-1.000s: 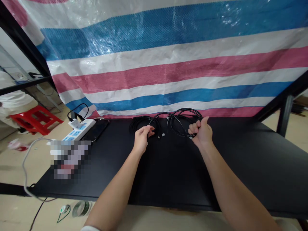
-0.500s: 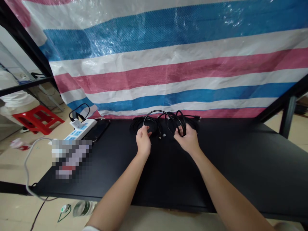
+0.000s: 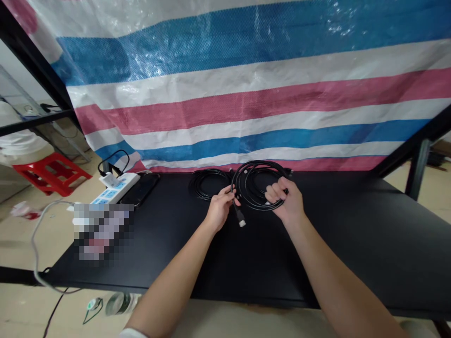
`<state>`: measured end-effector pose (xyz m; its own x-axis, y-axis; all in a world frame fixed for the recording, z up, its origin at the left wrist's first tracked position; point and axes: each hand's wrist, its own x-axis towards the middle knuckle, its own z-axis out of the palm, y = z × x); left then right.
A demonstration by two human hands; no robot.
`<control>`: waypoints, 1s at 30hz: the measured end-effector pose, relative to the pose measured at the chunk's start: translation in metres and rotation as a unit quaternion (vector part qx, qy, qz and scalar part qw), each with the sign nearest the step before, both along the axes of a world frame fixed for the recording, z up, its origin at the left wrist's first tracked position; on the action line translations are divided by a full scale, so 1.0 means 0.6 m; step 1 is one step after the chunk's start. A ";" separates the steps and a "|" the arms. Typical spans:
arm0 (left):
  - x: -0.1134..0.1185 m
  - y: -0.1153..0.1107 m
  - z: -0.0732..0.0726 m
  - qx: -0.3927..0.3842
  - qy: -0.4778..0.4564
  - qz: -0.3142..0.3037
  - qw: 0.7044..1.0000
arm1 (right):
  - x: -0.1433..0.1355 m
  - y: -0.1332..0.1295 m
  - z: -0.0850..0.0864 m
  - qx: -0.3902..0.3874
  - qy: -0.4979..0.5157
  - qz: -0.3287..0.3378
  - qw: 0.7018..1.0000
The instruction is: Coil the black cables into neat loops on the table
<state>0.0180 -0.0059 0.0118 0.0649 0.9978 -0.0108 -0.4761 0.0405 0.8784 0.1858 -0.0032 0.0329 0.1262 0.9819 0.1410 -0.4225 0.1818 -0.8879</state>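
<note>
A black cable is wound into a round coil held up between my two hands. My left hand pinches the coil's left side, and a silver-tipped plug dangles just below those fingers; it looks like an HDMI plug. On the coil's right side, my right hand has its fingers wrapped round the loops. Behind, at the back of the black table, lies another black cable coil. Further cable loops and plug ends rest behind the held coil, partly covered by it.
Left on the table are a white power strip with plugs in it, a dark phone and a blurred-out item. A striped plastic sheet hangs behind the table. On the floor stands a red stool.
The loose loop between my hands has become a rounder, gathered coil. My left hand moved right and slightly down, my right hand slightly right. A plug now hangs beneath my left fingers.
</note>
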 end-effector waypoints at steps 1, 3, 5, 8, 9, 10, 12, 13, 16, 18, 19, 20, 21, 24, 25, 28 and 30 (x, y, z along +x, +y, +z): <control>0.002 -0.004 0.002 0.004 -0.007 -0.031 0.999 | -0.001 -0.003 0.001 0.001 0.006 0.021 1.000; 0.005 -0.011 0.006 0.006 -0.014 -0.066 0.998 | -0.009 -0.005 0.000 -0.004 0.016 0.046 0.999; 0.004 -0.013 0.009 -0.002 -0.026 -0.054 0.998 | -0.021 -0.003 -0.006 -0.025 0.016 0.041 0.999; -0.003 -0.009 0.015 -0.032 -0.053 0.023 0.998 | -0.042 0.005 -0.017 -0.087 -0.036 -0.041 0.995; -0.006 -0.007 0.016 -0.044 -0.060 0.046 0.996 | -0.048 0.007 -0.020 -0.107 -0.065 -0.073 0.989; -0.009 -0.005 0.018 -0.055 -0.064 0.065 0.994 | -0.052 0.008 -0.024 -0.120 -0.094 -0.097 0.983; -0.014 -0.001 0.020 -0.060 -0.070 0.095 0.991 | -0.057 0.008 -0.029 -0.130 -0.150 -0.119 0.973; -0.015 0.001 0.019 -0.055 -0.072 0.105 0.990 | -0.059 0.007 -0.032 -0.126 -0.174 -0.125 0.969; -0.018 0.007 0.015 -0.027 -0.064 0.117 0.991 | -0.061 0.003 -0.043 -0.095 -0.239 -0.167 0.952; -0.020 0.012 0.012 -0.011 -0.047 0.114 0.992 | -0.061 0.002 -0.051 -0.059 -0.291 -0.206 0.932; -0.022 0.014 0.011 -0.004 -0.039 0.112 0.993 | -0.061 0.002 -0.054 -0.038 -0.322 -0.224 0.919; -0.024 0.017 0.010 0.002 -0.033 0.112 0.993 | -0.060 0.002 -0.056 -0.018 -0.357 -0.239 0.903; -0.027 0.020 0.010 0.007 -0.029 0.113 0.993 | -0.060 0.003 -0.058 -0.004 -0.395 -0.251 0.884; -0.038 0.028 0.011 0.011 -0.024 0.122 0.992 | -0.061 0.009 -0.057 -0.010 -0.518 -0.252 0.818; -0.042 0.030 0.011 0.006 -0.023 0.129 0.991 | -0.063 0.013 -0.055 -0.021 -0.556 -0.240 0.796; -0.056 0.040 0.009 -0.013 -0.018 0.162 0.986 | -0.075 0.031 -0.044 -0.033 -0.635 -0.185 0.749; -0.066 0.049 0.005 -0.018 -0.015 0.195 0.980 | -0.090 0.050 -0.033 -0.032 -0.657 -0.150 0.738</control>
<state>-0.0214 0.0233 0.0149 -0.3214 0.9456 -0.0497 -0.4864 -0.1198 0.8655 0.1319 0.0267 0.0129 0.1342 0.9476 0.2898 0.8616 0.0329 -0.5065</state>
